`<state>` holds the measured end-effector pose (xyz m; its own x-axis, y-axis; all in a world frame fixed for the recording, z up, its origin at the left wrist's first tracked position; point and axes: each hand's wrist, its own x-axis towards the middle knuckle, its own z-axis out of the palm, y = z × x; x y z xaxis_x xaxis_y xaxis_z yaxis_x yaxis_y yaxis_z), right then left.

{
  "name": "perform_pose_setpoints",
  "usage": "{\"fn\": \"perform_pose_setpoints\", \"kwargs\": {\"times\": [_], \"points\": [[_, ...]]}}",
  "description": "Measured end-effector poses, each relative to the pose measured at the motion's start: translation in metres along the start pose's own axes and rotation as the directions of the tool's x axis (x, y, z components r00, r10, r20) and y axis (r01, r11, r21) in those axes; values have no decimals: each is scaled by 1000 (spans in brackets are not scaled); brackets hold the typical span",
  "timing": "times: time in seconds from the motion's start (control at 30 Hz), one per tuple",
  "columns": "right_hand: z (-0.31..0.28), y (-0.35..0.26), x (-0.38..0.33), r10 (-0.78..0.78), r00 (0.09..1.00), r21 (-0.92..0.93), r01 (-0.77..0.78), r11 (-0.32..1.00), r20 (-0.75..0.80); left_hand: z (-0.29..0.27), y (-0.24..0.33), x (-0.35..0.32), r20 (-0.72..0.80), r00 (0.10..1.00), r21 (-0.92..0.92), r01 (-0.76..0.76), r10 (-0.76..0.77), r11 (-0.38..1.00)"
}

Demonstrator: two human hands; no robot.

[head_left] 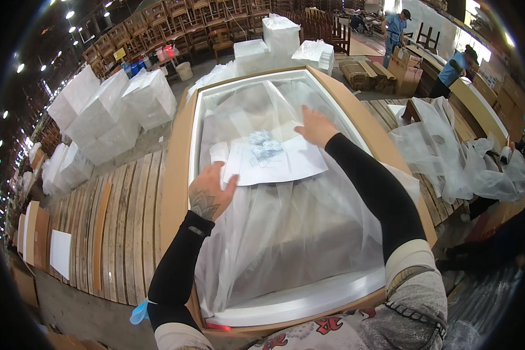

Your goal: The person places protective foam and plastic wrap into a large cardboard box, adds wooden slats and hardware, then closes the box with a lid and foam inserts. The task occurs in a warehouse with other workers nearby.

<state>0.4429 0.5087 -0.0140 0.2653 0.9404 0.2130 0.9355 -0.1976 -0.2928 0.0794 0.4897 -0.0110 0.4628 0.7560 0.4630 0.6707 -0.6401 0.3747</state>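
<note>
A large cardboard box (181, 146) lies open before me, its inner edge lined with white foam (318, 294). Inside, cloudy plastic wrapping (280, 233) covers a large item whose kind I cannot make out. On the plastic lies a white paper sheet (291, 166), with small clear packets (265, 144) of bluish-white contents on top. My left hand (209, 189) is at the sheet's left edge, fingers apart, close to a small white piece (219, 153). Over the sheet's upper right corner, my right hand (318, 125) has its fingers spread. Neither hand grips anything that I can see.
Slatted wooden platforms (131, 221) flank the box. White foam-wrapped blocks (105, 119) stand at left and behind. Loose plastic (434, 149) lies at right. Two people (395, 32) in blue work far right near cardboard cartons (403, 70). Stacked wooden chairs (175, 23) line the back.
</note>
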Motion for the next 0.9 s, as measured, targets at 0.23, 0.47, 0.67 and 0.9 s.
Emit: {"fn": "perform_pose_setpoints", "kwargs": {"times": [0.23,0.47,0.67,0.9], "points": [[29,-35,-110,-82,870,-290,249,924,487,48,-1,3,491,870,301,-119,-47,946],[16,-35,-107,-109,914,-133,174,976,391,57,2,19,575,799,403,-91,-174,911],[-113,-50,-252,-573,792,186,543,819,210,8,54,-9,291,953,341,-20,-85,940],[-214,83,-516,-793,576,910,193,367,198,19,276,-80,210,797,-270,-509,566,817]]}}
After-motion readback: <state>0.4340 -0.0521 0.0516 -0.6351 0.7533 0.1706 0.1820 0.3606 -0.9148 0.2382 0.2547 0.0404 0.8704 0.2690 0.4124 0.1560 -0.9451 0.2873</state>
